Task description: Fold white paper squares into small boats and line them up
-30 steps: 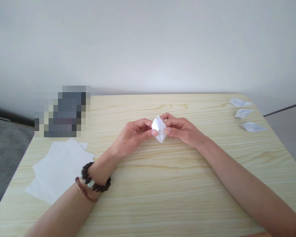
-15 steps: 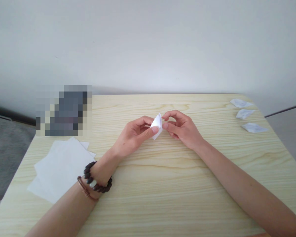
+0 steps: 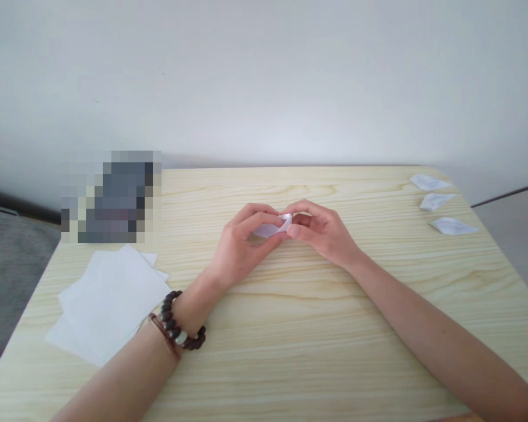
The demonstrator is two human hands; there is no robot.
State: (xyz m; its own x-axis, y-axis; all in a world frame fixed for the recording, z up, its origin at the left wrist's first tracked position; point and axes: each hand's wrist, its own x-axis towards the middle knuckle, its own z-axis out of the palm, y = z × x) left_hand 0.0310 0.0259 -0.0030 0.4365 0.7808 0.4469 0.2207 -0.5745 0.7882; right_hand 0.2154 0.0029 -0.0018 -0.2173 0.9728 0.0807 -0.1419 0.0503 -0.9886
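Note:
A small piece of folded white paper is held between both hands above the middle of the table. My left hand pinches it from the left, fingers over the far side and thumb along the near side. From the right, my right hand grips its right end between thumb and fingers. At that end the paper shows an open, hollow fold. Fingers cover part of the paper.
A stack of white paper sheets lies at the left of the wood-grain table. Behind it is a blurred dark object. Three folded paper pieces, boat-like in shape, sit at the far right, the nearest one pointing right. A pale wall rises behind.
The folded paper has tilted from upright to nearly lying flat. My right hand has closed on its right end, and my left fingers have shifted over its far side.

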